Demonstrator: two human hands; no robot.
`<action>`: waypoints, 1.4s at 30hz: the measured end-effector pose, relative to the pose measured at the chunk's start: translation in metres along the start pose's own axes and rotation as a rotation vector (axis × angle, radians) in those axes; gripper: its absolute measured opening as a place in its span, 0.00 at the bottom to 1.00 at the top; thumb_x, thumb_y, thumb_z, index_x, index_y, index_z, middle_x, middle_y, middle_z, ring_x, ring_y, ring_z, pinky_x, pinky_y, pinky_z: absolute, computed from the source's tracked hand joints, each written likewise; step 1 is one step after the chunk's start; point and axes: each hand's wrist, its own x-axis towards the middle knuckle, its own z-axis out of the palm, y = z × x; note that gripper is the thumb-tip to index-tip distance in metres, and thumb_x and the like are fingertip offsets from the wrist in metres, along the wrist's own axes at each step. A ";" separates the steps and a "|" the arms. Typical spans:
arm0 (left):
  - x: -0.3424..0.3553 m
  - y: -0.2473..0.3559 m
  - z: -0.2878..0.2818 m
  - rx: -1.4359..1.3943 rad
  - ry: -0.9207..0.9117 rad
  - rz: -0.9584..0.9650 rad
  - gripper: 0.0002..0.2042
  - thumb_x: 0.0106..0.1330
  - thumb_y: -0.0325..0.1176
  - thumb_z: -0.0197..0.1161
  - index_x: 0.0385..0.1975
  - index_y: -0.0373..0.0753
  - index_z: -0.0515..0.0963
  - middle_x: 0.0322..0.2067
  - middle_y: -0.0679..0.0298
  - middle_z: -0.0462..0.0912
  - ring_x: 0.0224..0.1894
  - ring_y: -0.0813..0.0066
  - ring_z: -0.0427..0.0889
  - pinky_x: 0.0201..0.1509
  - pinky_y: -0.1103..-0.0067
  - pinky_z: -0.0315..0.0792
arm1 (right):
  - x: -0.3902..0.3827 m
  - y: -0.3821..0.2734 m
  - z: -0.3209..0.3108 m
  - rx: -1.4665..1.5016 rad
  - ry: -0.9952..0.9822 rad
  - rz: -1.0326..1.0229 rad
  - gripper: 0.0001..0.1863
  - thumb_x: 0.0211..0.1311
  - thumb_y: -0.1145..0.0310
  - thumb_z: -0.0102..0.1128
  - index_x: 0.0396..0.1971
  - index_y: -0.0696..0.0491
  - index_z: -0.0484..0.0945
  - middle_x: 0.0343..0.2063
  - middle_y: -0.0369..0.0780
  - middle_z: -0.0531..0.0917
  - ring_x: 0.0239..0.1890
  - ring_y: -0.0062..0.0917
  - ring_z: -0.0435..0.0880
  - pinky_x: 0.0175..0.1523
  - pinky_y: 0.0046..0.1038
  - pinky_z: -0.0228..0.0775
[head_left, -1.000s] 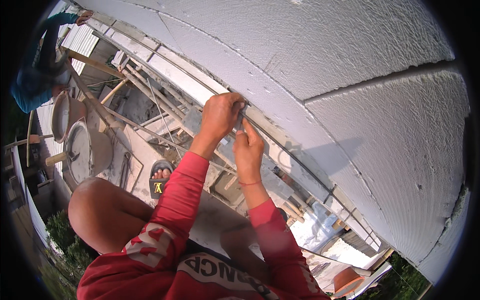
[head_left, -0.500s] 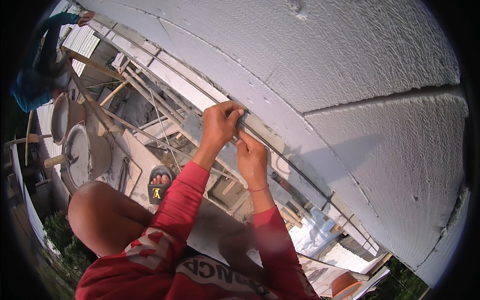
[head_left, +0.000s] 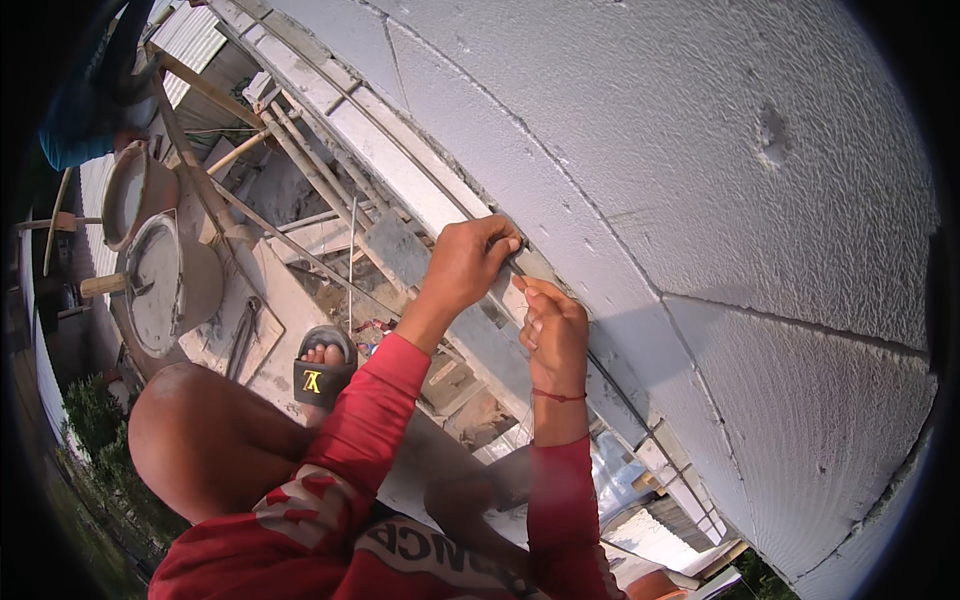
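We look down at our two hands, which meet just over the long metal rod (head_left: 618, 392) that runs on the pale ledge (head_left: 390, 178), at the foot of the white block wall (head_left: 780, 230). Our left hand (head_left: 468, 262) has its thumb and fingers pinched together on a thin dark piece (head_left: 516, 266), right beside the rod. Our right hand (head_left: 558, 335) is just below it, near but apart, with the fingers curled and the fingertips close to the lower end of this piece; we cannot tell if they grip it.

What is different from half a second ago is mostly the right hand: its wrist, with the red cord bracelet (head_left: 560, 396), stands more upright, and the index finger is less pointed along the rod. The left hand keeps its pinch. For the work at this place, we judge that the left hand gives the steady hold, while the right one adjusts its position.

To our left, two mortar buckets (head_left: 205, 285) stand beside a pincer-like tool (head_left: 242, 338), and a co-worker (head_left: 80, 125) in blue is partly visible behind them.
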 end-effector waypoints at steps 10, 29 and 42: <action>-0.003 0.015 0.017 0.099 0.161 -0.129 0.03 0.63 0.27 0.63 0.31 0.35 0.81 0.25 0.51 0.83 0.29 0.49 0.83 0.34 0.64 0.76 | -0.004 0.012 0.002 0.221 0.043 0.032 0.13 0.68 0.73 0.56 0.48 0.62 0.81 0.14 0.25 0.64 0.13 0.09 0.59 0.20 0.16 0.51; -0.031 -0.017 0.011 -0.174 0.032 0.180 0.11 0.57 0.19 0.63 0.40 0.32 0.82 0.43 0.55 0.84 0.42 0.57 0.85 0.45 0.70 0.78 | -0.015 -0.031 0.019 0.285 -0.105 0.117 0.17 0.67 0.72 0.54 0.51 0.66 0.78 0.24 0.31 0.71 0.19 0.13 0.61 0.27 0.20 0.55; -0.023 -0.012 0.002 -0.154 -0.040 0.182 0.08 0.57 0.20 0.64 0.37 0.32 0.82 0.37 0.55 0.83 0.37 0.55 0.84 0.41 0.68 0.77 | -0.014 -0.011 0.010 -0.257 -0.073 -0.183 0.19 0.71 0.72 0.48 0.58 0.64 0.73 0.35 0.43 0.83 0.29 0.22 0.82 0.35 0.23 0.75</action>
